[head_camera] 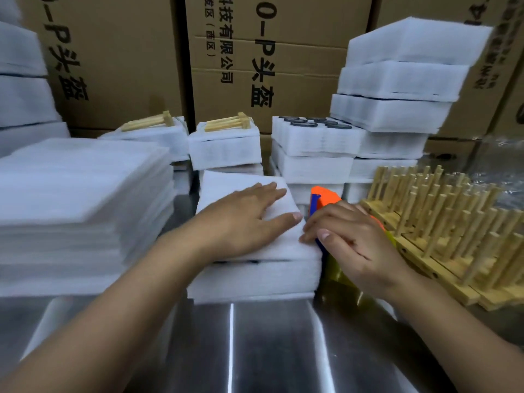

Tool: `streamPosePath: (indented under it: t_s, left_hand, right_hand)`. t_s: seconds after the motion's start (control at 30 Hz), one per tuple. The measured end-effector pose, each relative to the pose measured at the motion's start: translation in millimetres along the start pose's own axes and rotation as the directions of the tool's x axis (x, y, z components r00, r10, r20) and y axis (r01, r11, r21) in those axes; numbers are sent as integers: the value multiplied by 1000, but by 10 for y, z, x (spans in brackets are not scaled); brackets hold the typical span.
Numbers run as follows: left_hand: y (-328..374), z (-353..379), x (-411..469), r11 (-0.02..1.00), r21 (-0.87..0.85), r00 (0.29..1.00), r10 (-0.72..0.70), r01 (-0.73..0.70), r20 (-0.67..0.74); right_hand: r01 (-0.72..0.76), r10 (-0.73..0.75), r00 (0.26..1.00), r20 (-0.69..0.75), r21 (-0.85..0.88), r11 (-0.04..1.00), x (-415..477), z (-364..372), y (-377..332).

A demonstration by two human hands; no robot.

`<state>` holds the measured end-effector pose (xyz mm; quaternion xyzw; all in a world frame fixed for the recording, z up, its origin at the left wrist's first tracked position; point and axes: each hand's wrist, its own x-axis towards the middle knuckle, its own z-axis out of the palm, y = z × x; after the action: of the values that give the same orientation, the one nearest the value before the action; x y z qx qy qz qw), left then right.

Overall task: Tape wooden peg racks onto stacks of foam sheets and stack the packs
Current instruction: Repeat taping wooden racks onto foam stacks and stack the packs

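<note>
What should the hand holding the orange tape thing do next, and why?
Probably pull the tape dispenser up and across the top of the foam stack. The right hand holds it against the stack's right edge, yellowish tape seems to run down that side already, and the left hand presses flat on top, keeping the sheets steady.

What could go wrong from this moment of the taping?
1. The left hand only presses flat on the foam stack, so sheets may slip when the right hand pulls the tape dispenser.
2. That hand works close beside the peg racks and might knock them.
</note>
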<state>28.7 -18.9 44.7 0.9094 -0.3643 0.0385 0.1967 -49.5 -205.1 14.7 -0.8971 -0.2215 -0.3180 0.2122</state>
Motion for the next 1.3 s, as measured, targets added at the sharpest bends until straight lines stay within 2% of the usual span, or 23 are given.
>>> streamPosePath:
  t_s: [0.07,0.13,0.2,0.23,0.27,0.3,0.37,0.4,0.43,0.5,0.63,0.77,0.9,1.0,1.1,1.3]
  left_hand:
    - [4,118,19,992,120,986,-44,25,164]
    - [-29,151,36,989,146,977,-60,30,205]
    - [-48,146,44,990,135,977,-65,37,205]
    - [-52,150,43,991,132,978,-63,37,200]
    - [-53,153,37,991,130,979,-60,35,195]
    - [-48,158,33,992,126,980,-57,32,193]
    - [-42,163,23,992,122,980,-56,33,193]
    - [-43,161,20,992,120,980,-58,36,193]
    - [-43,155,18,992,118,979,-60,38,193]
    - [-42,148,14,993,114,979,-62,40,193]
    - [-29,140,-2,993,108,981,-62,42,185]
    - [-21,129,-11,994,100,980,-69,51,186]
    - [-10,123,-11,994,96,979,-72,55,191]
    - [-10,118,-14,994,94,979,-72,55,190]
    - [-12,117,-21,994,93,979,-70,53,193]
    - [-22,126,-18,996,80,981,-65,51,184]
  right_hand:
    - [13,-13,1000,-1,-21,1000,0,-9,-7]
    - [-35,34,997,-66,-8,999,26,-57,-11]
    - [-170,156,955,-251,-37,985,57,-159,34]
    - [-283,220,907,-359,-131,950,66,-226,84]
    - [-425,284,851,-441,-261,867,65,-298,149]
    - [-561,363,801,-476,-387,732,43,-377,237]
    - [-718,577,691,-437,-509,474,-20,-510,389]
    - [-747,665,638,-388,-524,410,-46,-556,432]
    - [-757,719,606,-341,-526,388,-66,-589,451]
    - [-762,733,601,-318,-505,406,-78,-614,447]
    - [-733,643,667,-377,-486,476,-66,-579,404]
    - [-726,593,687,-420,-382,572,-85,-574,445]
    - [-714,570,686,-452,-272,645,-108,-584,583]
    - [-717,581,649,-492,-139,684,-143,-619,708]
    - [-716,574,619,-535,-85,693,-155,-661,738]
    - [-635,517,672,-531,-53,771,107,-833,500]
